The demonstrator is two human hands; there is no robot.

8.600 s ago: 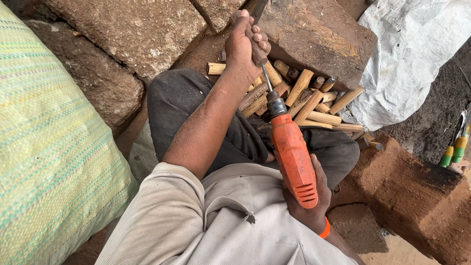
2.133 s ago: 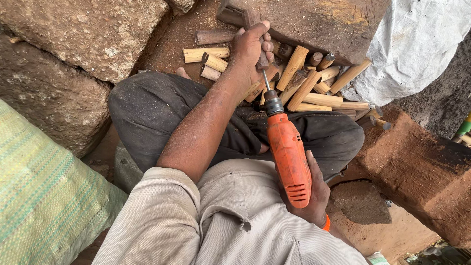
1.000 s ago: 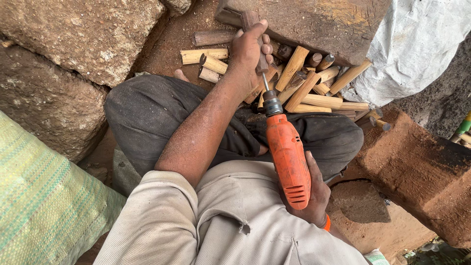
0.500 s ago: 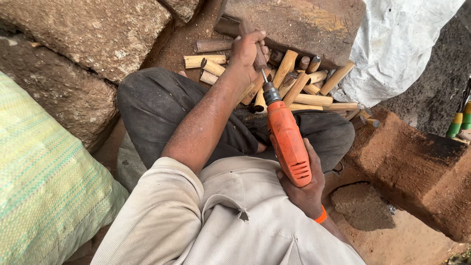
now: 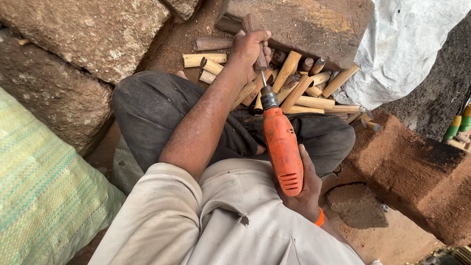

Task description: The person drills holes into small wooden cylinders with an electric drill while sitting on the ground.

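My left hand [image 5: 250, 46] is wrapped around a short dark wooden peg [image 5: 254, 34] and holds it upright against the edge of a big wooden block [image 5: 304, 24]. In my right hand [image 5: 306, 194] I grip an orange power drill [image 5: 282, 147]. Its bit [image 5: 264, 78] points into the lower end of the peg, just under my left fingers. Beyond my knees a pile of cut wooden sticks [image 5: 304, 91] lies on the ground.
Large rough stones [image 5: 83, 34] stand at the left and back. A green woven sack [image 5: 39, 196] fills the lower left. White plastic sheeting [image 5: 407, 44] hangs at the right, above a reddish block [image 5: 412, 167]. Green-and-yellow tool handles [image 5: 458, 125] lie at the right edge.
Both hands keep their grip and the drill stays against the peg. The view has shifted slightly; the sack shows more at the left again.
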